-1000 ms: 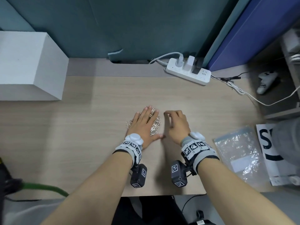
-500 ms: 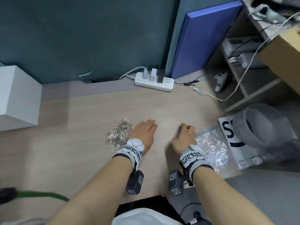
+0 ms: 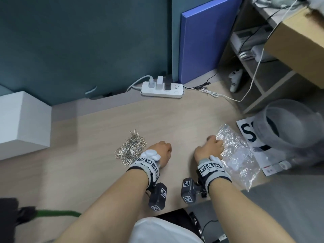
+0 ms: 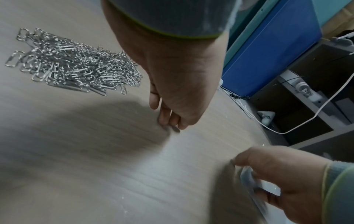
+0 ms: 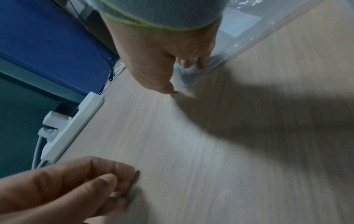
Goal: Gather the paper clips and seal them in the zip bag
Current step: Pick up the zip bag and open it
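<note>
A heap of silver paper clips [image 3: 130,148] [image 4: 72,65] lies on the wooden desk [image 3: 105,172]. My left hand [image 3: 162,151] [image 4: 168,119] rests just right of the heap with its fingers curled, fingertips on the wood, and nothing shows in it. It also shows at the lower left of the right wrist view, left hand [image 5: 107,180]. The clear zip bag [image 3: 236,155] [image 5: 239,22] lies crinkled at the desk's right edge. My right hand [image 3: 213,142] [image 5: 189,65] pinches its near-left corner by the zip strip. The left wrist view shows the bag's edge [image 4: 249,181] between those fingers.
A white power strip [image 3: 162,90] with plugs and a cable [image 3: 228,97] lies at the back. A white box [image 3: 22,120] stands at the left. Beyond the bag are a printed sheet [image 3: 249,134], a grey round bin [image 3: 289,127] and shelves [image 3: 263,85].
The left hand slid off the clips to the right and curled. The right hand moved right onto the bag and took hold of its corner. The head view swung right.
</note>
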